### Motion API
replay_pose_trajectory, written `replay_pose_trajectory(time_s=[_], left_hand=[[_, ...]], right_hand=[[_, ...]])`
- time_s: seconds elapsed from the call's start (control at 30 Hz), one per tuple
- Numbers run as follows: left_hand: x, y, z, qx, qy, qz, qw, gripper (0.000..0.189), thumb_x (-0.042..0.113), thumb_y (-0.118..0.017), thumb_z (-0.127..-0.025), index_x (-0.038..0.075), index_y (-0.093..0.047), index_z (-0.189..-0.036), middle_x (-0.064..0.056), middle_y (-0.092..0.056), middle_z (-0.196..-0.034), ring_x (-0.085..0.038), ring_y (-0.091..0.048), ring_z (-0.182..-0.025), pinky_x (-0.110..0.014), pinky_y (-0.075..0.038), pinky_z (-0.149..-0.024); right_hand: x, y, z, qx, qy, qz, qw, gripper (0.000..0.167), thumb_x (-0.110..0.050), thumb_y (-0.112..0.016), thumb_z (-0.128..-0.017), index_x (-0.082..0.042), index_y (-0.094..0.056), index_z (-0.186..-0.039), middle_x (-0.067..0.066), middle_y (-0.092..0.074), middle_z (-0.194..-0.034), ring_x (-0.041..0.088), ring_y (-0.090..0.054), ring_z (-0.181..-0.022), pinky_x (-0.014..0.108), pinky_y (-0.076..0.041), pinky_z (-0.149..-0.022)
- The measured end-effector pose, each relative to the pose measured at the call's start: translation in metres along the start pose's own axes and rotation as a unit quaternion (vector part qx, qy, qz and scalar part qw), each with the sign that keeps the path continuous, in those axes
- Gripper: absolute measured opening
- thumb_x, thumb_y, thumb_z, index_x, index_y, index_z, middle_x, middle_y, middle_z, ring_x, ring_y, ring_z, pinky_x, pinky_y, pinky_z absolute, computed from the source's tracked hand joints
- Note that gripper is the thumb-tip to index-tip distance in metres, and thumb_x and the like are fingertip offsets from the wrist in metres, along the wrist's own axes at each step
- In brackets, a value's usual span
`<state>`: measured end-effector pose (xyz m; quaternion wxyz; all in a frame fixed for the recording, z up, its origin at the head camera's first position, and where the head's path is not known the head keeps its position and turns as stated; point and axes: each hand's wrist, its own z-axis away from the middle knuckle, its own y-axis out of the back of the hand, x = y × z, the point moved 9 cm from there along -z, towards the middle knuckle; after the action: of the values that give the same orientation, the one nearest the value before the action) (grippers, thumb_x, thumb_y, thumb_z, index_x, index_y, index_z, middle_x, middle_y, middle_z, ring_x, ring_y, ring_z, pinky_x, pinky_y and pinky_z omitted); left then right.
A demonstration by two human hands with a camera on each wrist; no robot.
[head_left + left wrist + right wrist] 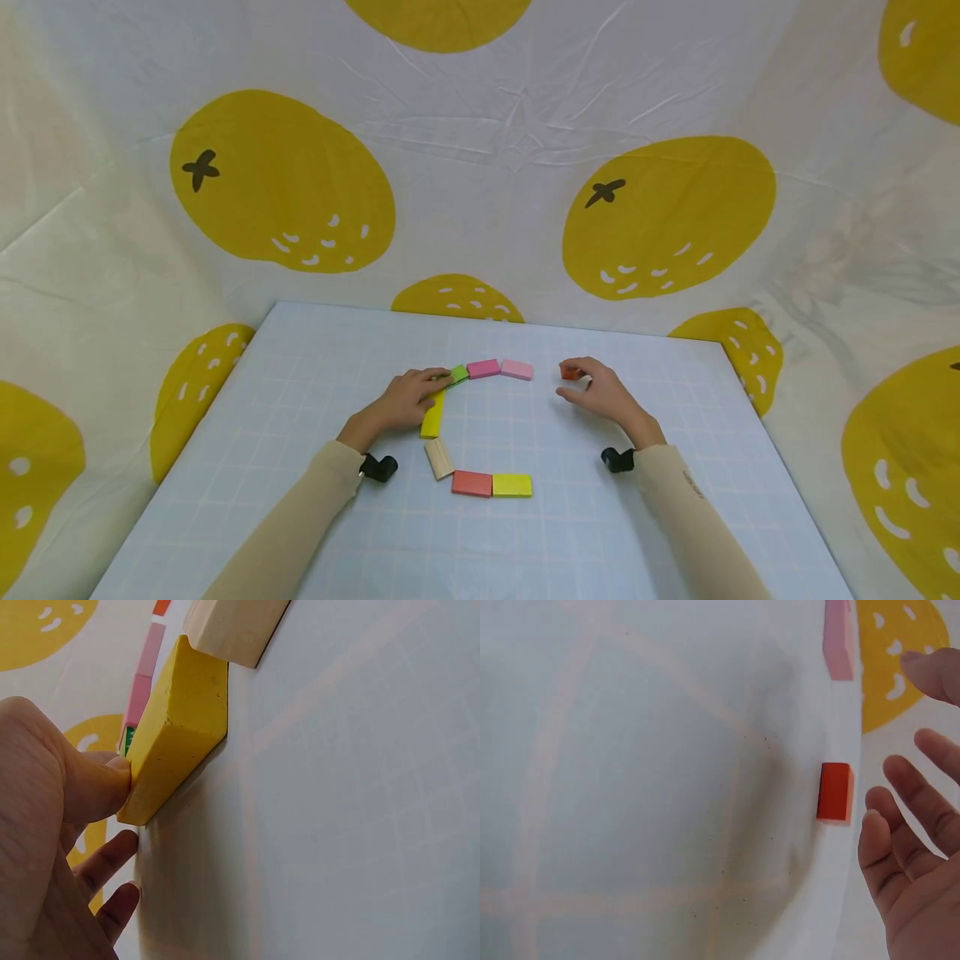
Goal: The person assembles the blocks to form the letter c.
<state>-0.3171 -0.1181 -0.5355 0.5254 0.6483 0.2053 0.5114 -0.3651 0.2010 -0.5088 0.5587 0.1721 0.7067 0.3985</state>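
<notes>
My left hand (408,397) reaches over the left bend of a row of small blocks. Its fingers extend to the green block (460,375), partly covering it. In the left wrist view, the thumb lies against the yellow block (184,712), while other fingers spread loosely below. A dark pink block (483,368) and a light pink block (517,369) continue the row rightward from the green one. To their right, my right hand (600,392) is beside a red-orange block (835,792), thumb and fingers spread apart. That block sits by itself on the table.
Nearer me, the row curves through a plain wooden block (439,459), a red block (472,483) and another yellow block (512,486). The pale checked table (360,542) meets a fruit-print cloth (480,208) at its back edge. Each wrist wears a black camera (379,468).
</notes>
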Motion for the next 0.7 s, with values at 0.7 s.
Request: replay_pose_trajectory(time_s=[0.7], left_hand=[[-0.001, -0.002, -0.002, 0.001, -0.006, -0.011, 0.9999, 0.050, 0.009, -0.054, -0.103, 0.014, -0.052, -0.152, -0.005, -0.043, -0.162, -0.037, -0.046, -0.140, -0.062, -0.039, -0.110]], right_hand=[[0.033, 0.004, -0.012, 0.029, -0.084, -0.041, 0.9952, 0.056, -0.029, -0.078, -0.092, -0.009, -0.060, -0.141, 0.015, -0.060, -0.140, 0.035, -0.059, -0.120, 0.052, -0.051, -0.102]])
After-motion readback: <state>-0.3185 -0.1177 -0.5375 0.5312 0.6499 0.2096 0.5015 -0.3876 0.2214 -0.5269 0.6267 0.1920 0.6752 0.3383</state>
